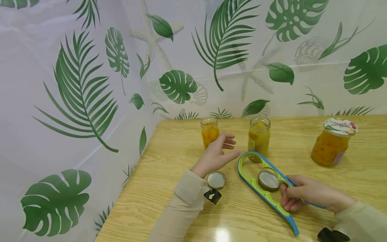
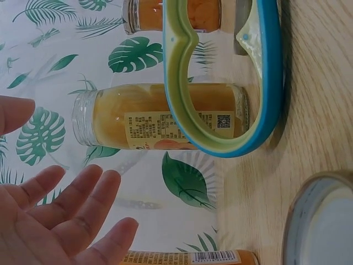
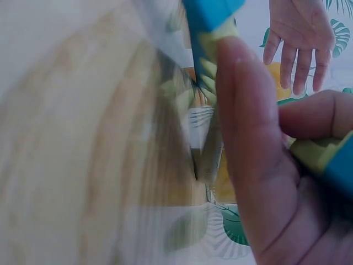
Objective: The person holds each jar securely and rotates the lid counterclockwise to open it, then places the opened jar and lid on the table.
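Note:
My right hand [image 1: 308, 193] grips one handle of a blue-and-green jar opener [image 1: 252, 183], its rounded end towards the middle jar. A metal jar lid [image 1: 268, 180] with a pale inside shows within the opener's loop. My left hand [image 1: 216, 153] has its fingers extended and holds nothing; it partly covers a lidless jar [image 1: 210, 132] of orange fruit. Between the hands, farther back, stands a second lidless jar [image 1: 259, 136] of yellowish fruit, its label seen in the left wrist view. Another lid [image 1: 216, 180] lies inside-up beside my left cuff.
A lidded jar [image 1: 331, 144] of orange fruit, with a white printed lid, stands at the right. The wooden table [image 1: 151, 201] ends at the back and left against a leaf-printed white sheet [image 1: 187, 53]. Black straps with wrist cameras sit on both sleeves.

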Demonstrator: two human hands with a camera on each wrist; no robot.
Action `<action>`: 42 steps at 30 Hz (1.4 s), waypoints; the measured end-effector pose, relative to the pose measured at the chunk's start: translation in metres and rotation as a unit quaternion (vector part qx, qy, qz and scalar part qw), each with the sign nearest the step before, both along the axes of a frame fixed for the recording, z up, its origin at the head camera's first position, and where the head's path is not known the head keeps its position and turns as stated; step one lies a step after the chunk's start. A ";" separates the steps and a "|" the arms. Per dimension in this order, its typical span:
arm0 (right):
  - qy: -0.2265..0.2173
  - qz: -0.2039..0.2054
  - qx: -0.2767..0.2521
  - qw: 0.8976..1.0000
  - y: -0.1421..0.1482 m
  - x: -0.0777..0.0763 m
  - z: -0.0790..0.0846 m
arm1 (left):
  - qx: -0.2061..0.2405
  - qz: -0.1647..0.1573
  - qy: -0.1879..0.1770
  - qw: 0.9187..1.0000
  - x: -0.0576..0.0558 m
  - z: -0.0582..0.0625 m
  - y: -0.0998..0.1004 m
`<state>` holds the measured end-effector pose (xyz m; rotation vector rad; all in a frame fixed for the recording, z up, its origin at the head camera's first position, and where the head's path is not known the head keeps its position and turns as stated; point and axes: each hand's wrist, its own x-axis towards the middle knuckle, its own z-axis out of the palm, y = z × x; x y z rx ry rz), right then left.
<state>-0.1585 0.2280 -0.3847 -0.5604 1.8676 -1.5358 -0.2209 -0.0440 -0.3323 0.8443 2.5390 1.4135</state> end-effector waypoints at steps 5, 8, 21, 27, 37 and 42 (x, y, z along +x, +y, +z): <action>-0.010 -0.003 0.002 1.000 0.000 0.000 0.000 | 0.001 -0.002 -0.003 1.000 0.000 0.000 0.000; -0.014 -0.001 0.002 1.000 0.000 -0.001 0.000 | 0.001 0.000 0.000 1.000 0.000 0.000 0.000; 0.053 0.019 -0.013 0.998 -0.001 -0.003 0.003 | 0.012 0.004 -0.003 1.000 -0.002 0.000 0.000; 0.235 -0.035 0.021 0.971 -0.002 0.003 0.020 | 0.062 0.051 0.035 0.996 -0.002 0.003 -0.001; 0.423 -0.232 0.081 0.872 0.011 0.014 0.048 | 0.103 0.084 0.068 0.989 0.000 0.002 0.013; 0.402 -0.229 0.011 0.887 0.020 0.011 0.054 | 0.077 0.061 0.060 0.993 0.003 0.001 0.027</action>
